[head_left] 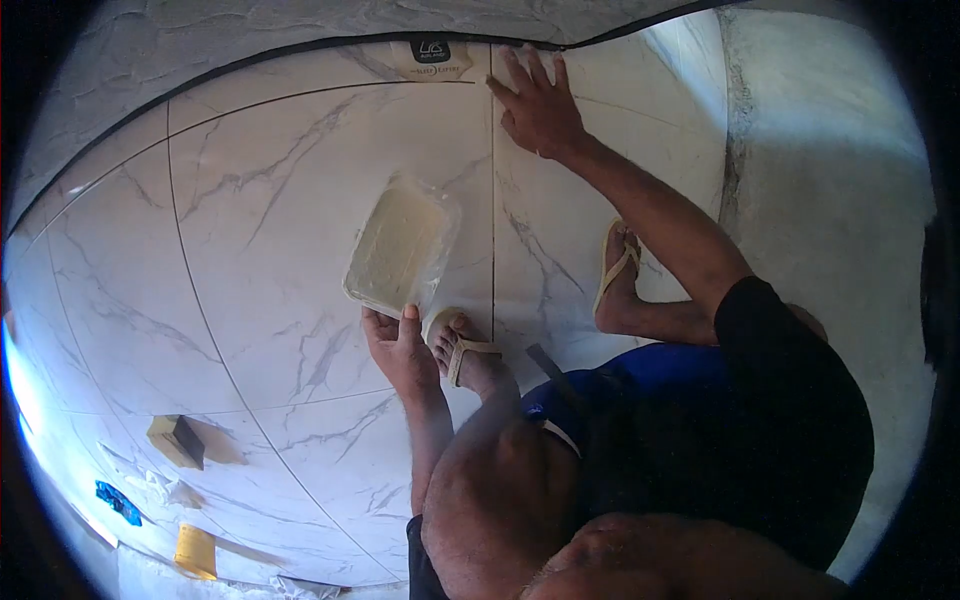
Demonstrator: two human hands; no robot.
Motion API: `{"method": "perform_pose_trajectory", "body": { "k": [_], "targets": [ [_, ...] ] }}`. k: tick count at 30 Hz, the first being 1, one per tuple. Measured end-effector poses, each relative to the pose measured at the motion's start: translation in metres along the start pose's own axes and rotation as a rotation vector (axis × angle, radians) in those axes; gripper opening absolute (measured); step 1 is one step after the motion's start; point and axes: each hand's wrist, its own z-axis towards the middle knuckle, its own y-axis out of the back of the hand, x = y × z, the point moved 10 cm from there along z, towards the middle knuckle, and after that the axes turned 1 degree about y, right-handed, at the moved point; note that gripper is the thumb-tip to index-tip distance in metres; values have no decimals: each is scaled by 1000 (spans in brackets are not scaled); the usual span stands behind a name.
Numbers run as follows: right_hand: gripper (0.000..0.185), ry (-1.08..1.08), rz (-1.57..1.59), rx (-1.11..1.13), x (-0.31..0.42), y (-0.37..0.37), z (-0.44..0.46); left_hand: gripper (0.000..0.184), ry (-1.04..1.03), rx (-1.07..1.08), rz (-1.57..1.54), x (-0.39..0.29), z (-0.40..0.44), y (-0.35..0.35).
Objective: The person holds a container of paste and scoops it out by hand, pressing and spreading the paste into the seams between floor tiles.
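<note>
My left hand [400,350] grips the near edge of a rectangular clear plastic tub [400,245], thumb over the rim. Pale, whitish paste coats the inside of the tub, which is held tilted above the tiles. Farther forward, my right hand [540,110] reaches out with its fingers spread, nothing visible in it. Its fingertips are at the marbled white tiles [590,130], close to a joint line and the black edging along the top. Whitish smears show on that hand. I cannot tell whether the fingertips press on the tile.
A grey quilted surface [250,40] with black edging borders the tiles at the top, beside a printed label [432,58]. At lower left are a sponge-like block [177,440], crumpled blue plastic [118,502] and a yellow container [195,552]. Rough concrete [820,190] lies right. My sandalled feet stand nearby.
</note>
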Motion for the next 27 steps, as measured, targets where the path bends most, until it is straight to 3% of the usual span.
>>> {"method": "perform_pose_trajectory", "body": {
  "k": [9, 12, 21, 27],
  "targets": [
    [53, 35, 62, -18, 15, 1, 2, 55, -13, -3, -44, -2, -1, 0],
    [56, -63, -34, 45, -5, -7, -3, 56, -19, 3, -45, -3, 0, 3],
    [57, -103, 101, -42, -12, -11, -7, 50, -12, -1, -55, -1, -1, 4],
    [56, -105, 168, 55, 3, -17, 0, 47, -19, 11, -56, -1, -1, 4]
  ]
}}
